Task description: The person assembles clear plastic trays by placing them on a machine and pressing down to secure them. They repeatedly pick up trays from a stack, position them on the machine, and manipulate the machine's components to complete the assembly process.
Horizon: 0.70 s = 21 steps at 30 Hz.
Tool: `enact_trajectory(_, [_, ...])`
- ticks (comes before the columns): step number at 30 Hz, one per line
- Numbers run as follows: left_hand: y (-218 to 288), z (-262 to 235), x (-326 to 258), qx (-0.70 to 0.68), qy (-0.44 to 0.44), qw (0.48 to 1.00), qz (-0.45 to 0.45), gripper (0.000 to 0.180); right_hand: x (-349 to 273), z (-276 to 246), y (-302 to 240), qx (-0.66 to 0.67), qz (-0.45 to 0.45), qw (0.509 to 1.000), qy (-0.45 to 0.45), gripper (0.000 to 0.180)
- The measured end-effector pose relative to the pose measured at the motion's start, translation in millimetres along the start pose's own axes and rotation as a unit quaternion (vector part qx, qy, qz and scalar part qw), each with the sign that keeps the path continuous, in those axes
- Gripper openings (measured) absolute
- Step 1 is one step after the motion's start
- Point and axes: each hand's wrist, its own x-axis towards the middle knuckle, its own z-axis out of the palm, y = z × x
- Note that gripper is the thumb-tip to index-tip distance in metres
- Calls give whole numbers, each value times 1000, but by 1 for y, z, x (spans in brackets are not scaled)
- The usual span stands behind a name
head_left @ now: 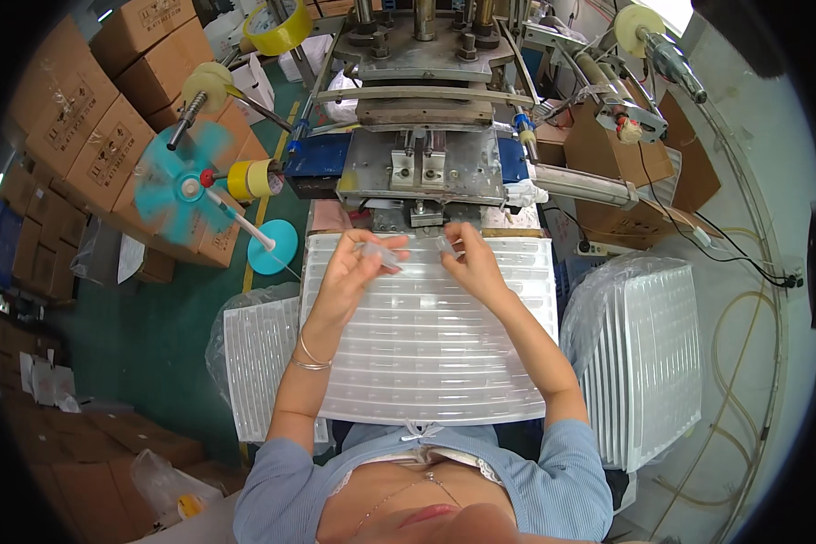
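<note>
Tray (426, 363) before machine (423, 163), between stacks (648, 363).

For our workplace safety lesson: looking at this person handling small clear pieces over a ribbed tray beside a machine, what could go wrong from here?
1. Both hands, left hand and right hand, work just below the metal press; fingers might get caught.
2. The small clear piece could slip and vanish among the white tray grooves.
3. The spinning blue fan might blow light pieces about.

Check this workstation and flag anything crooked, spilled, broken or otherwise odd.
Nothing stands out. The ribbed white tray lies square before the machine. The left hand and right hand each hold a small clear piece over it. Bagged tray stacks stand tidily alongside.
</note>
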Motion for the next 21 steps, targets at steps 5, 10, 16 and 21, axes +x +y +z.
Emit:
enact_trajectory(5, [18,25,-5,-78,-73,994,26,30,-4,-6,2,45,21,997,-53,20])
enact_trajectory(10, [14,20,-4,-75,-62,995,-2,32,-7,-7,-3,64,31,995,-67,14])
enact_trajectory(16, [-1,-1,36,-205,92,971,-87,29,2,-29,1,103,48,993,27,18])
enact_trajectory(21, [-27,10,105,324,144,924,143,23,24,-56,-18,1,-81,987,142,20])
